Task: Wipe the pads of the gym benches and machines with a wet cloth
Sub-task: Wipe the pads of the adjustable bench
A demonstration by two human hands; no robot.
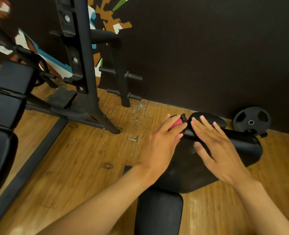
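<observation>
- My left hand point(159, 143) lies over a red cloth point(175, 124), fingers nearly straight, pressing it at the pad's edge.
- My right hand point(220, 150) rests flat and open on the black pad point(247, 146), holding nothing.
- The pad is smooth, rounded vinyl with a faint sheen.
- A second pad point(159, 214) sits nearer me.
- A round iron plate point(251, 122) leans on the dark wall point(208, 48).
- The floor point(89, 158) is scuffed wood planks.

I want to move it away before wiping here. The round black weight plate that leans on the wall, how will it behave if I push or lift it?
The weight plate is probably heavy for its size and stiff. Standing on its edge against the dark wall, it may roll or tip flat if pushed.
</observation>
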